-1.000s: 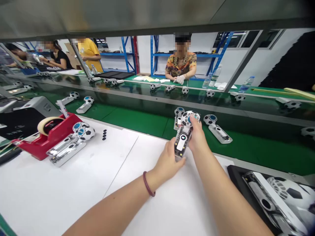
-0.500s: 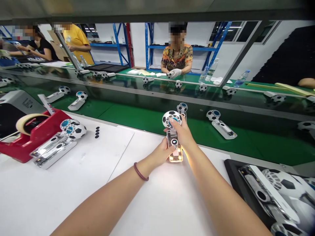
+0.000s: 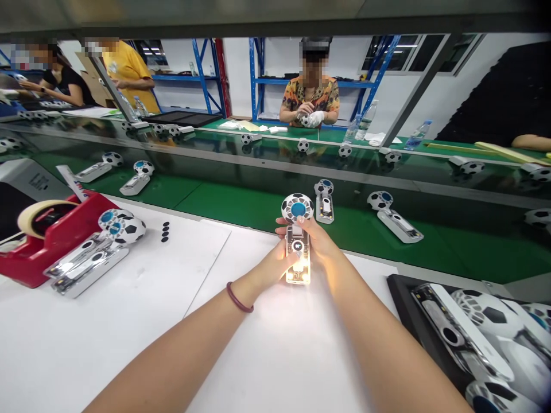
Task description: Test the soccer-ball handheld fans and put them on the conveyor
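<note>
Well, the smooth white worktop (image 3: 133, 350) spreads widest; over it, near the far edge, is a device (image 3: 297, 234) with a round, football-patterned head and clear, glowing, boxy handle. Left hand (image 3: 272, 264) and right hand (image 3: 321, 238) close round it, its little round screen (image 3: 297, 246) showing.

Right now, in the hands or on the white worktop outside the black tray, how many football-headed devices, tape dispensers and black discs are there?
Football-headed devices: 3 (one held, two set down)
Red tape dispenser: 1
Black discs: 4
Total: 8
</note>
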Action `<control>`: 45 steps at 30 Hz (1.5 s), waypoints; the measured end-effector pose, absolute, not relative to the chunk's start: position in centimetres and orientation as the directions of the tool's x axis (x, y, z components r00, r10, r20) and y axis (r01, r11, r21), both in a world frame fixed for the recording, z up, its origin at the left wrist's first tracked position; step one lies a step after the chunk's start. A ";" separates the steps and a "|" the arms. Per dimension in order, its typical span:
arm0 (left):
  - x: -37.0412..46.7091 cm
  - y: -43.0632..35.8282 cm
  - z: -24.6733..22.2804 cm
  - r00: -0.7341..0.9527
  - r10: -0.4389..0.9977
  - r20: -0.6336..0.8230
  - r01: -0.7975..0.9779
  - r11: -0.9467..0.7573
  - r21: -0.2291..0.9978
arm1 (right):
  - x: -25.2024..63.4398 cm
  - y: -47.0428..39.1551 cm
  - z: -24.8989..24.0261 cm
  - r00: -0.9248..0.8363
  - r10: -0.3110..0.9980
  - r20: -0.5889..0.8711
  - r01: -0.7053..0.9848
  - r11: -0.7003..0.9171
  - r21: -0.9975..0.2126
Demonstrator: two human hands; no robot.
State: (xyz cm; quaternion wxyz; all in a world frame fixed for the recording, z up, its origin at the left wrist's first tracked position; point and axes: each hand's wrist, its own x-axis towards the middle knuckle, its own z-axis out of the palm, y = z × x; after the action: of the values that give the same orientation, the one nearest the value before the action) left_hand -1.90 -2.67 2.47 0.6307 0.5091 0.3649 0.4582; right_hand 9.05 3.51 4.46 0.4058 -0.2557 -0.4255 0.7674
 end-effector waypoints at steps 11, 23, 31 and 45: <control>-2.7 -2.3 0.8 0.422 0.906 -0.037 -0.383 0.215 0.899 | 9.2 3.8 2.2 -0.612 0.787 -0.075 -0.370 -0.369 -0.853; -2.8 -2.3 1.1 0.462 0.885 -0.060 -0.376 0.256 0.890 | 9.2 3.7 2.3 -0.607 0.792 -0.068 -0.326 -0.327 -0.887; -2.9 -2.1 1.0 0.476 0.878 -0.035 -0.398 0.251 0.883 | 9.2 3.8 2.0 -0.584 0.805 -0.103 -0.278 -0.318 -0.907; -3.1 -1.8 0.3 0.488 0.873 -0.012 -0.382 0.226 0.896 | 9.3 3.8 2.0 -0.585 0.804 -0.104 -0.279 -0.320 -0.905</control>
State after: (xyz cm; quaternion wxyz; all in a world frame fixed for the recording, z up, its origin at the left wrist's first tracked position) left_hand -3.09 -1.85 0.28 0.7343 0.4524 0.2715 0.4271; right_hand 9.33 3.79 1.96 0.3560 -0.2843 -0.4617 0.7611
